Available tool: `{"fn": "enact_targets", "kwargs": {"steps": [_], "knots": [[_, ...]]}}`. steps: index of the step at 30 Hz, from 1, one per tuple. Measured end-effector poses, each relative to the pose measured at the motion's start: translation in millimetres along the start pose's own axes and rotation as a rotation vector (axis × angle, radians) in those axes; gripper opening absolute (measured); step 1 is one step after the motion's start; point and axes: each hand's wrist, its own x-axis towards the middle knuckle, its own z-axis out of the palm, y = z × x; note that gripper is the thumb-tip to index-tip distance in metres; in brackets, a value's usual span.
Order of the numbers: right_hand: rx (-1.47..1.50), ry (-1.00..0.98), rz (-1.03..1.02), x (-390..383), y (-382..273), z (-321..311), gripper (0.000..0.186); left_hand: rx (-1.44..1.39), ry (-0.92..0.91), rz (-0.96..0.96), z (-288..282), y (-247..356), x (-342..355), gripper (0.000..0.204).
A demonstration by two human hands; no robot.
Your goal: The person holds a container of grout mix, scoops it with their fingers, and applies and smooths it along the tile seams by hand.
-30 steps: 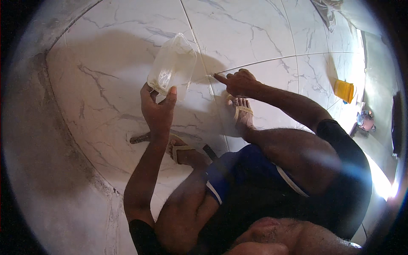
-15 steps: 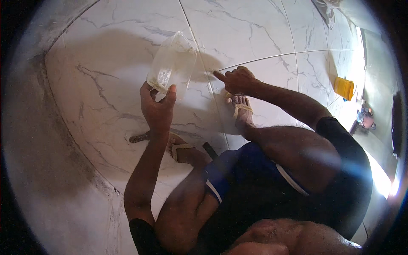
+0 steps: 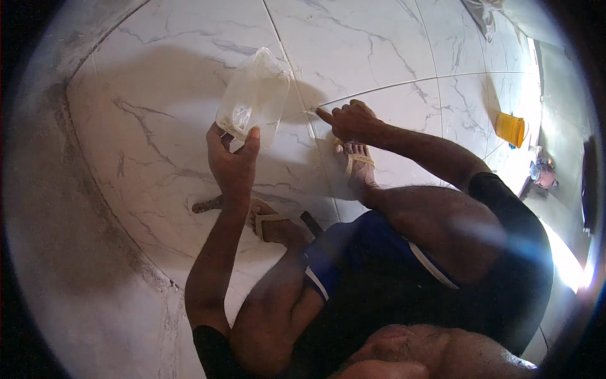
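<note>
My left hand (image 3: 233, 158) grips the lower edge of a translucent plastic container (image 3: 255, 95), thumb on the near side. The container is tilted, with whitish residue inside. To its right, my right hand (image 3: 350, 120) reaches over the floor, index finger stretched out and other fingers curled. That fingertip is at the joint where several white marbled tiles (image 3: 379, 57) meet; I see nothing held in this hand. Just below it is my right foot (image 3: 360, 165) in a tan flip-flop.
A brown handle-like piece (image 3: 207, 205) lies by my left foot (image 3: 271, 224), and a dark bar (image 3: 311, 223) shows beside my shorts. A yellow container (image 3: 510, 129) stands far right, near a small unclear object (image 3: 543, 174). The rough wall (image 3: 69, 240) borders the floor on the left.
Both hands and the container have shifted very slightly to the left. The right index finger remains at the tile joint, and the left hand keeps its grip.
</note>
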Motion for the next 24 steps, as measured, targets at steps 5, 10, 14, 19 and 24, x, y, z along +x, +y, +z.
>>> {"fn": "enact_targets", "kwargs": {"steps": [5,10,14,19,24], "knots": [[-0.092,0.024,0.050,-31.7,30.1,20.3,0.054,-0.007,0.014,-0.005,-0.5,6.8,-0.8,0.057],[0.168,0.201,0.077,-29.0,30.2,-1.6,0.054,-0.034,-0.020,0.007,-0.8,1.7,2.6,0.056],[0.335,0.229,0.019,-15.1,2.8,-69.8,0.062,0.008,-0.025,-0.012,3.7,7.7,-0.8,0.054],[0.261,0.008,0.031,14.1,-7.9,-117.7,0.068,-0.007,-0.067,0.005,12.4,11.9,-3.9,0.055],[0.181,0.004,-0.080,36.7,-8.5,-119.6,0.072,-0.041,-0.058,-0.034,18.4,8.5,-7.0,0.057]]}}
